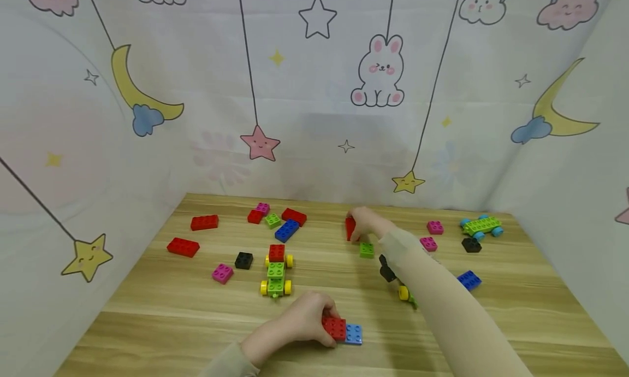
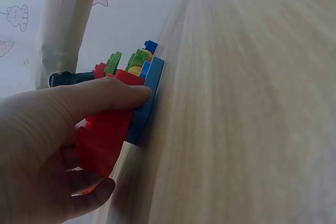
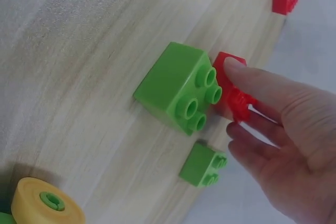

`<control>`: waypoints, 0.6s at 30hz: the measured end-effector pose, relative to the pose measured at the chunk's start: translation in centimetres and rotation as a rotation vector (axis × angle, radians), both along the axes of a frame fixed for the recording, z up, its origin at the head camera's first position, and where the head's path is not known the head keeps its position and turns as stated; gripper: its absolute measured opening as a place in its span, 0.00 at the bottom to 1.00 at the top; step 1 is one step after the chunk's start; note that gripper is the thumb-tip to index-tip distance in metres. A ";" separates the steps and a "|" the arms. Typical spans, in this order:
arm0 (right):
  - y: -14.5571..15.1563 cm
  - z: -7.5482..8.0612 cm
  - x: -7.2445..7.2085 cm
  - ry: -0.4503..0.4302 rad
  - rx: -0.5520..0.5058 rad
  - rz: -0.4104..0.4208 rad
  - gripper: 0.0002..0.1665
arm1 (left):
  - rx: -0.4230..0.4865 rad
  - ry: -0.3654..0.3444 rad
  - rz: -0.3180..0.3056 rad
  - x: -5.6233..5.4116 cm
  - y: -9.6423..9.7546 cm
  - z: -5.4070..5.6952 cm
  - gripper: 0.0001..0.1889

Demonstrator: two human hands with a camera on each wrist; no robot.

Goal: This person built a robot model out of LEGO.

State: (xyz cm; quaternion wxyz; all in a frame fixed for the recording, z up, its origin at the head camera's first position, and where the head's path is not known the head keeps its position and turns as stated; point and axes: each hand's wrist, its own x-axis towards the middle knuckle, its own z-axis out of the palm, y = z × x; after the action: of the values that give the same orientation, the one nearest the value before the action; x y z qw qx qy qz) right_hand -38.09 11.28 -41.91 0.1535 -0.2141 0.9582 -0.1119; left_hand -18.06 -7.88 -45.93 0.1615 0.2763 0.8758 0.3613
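Note:
My left hand (image 1: 307,317) grips a red block (image 1: 335,329) near the front of the table. The red block sits on a light blue block (image 1: 354,334) that sticks out to the right. In the left wrist view the thumb presses the side of the red block (image 2: 107,135), close to the blue one (image 2: 152,82). Farther back, my right hand (image 1: 366,222) holds another red block (image 1: 350,229) between thumb and fingers, low at the tabletop. A green block (image 3: 173,82) stands just beside it in the right wrist view, with a second green block (image 3: 202,165) nearby.
A green car with yellow wheels (image 1: 276,278) stands left of centre; another yellow wheel (image 1: 403,293) shows under the right forearm. Loose red, pink, black and blue blocks lie on both sides. A green car base with blue wheels (image 1: 481,226) is at the back right.

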 end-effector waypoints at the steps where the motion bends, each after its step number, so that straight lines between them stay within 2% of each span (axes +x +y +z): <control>1: 0.0 0.0 0.0 0.001 -0.006 0.004 0.40 | -0.001 0.003 0.000 0.0 0.0 0.0 0.17; 8: -0.1 0.1 0.5 -0.014 -0.042 0.048 0.41 | -0.004 0.000 0.008 0.0 0.0 -0.1 0.18; 15: -0.2 0.0 0.8 -0.058 -0.098 0.131 0.41 | 0.005 -0.024 0.007 -0.1 0.0 -0.2 0.18; 18: -0.3 -0.1 0.9 -0.074 -0.101 0.135 0.41 | 0.007 -0.028 0.006 -0.2 0.0 -0.3 0.18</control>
State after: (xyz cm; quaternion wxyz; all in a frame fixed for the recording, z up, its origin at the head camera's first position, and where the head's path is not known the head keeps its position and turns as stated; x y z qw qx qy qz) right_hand -37.21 10.99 -42.02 0.1848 -0.2815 0.9283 -0.1575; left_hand -18.26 -7.89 -46.26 0.1717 0.2690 0.8731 0.3687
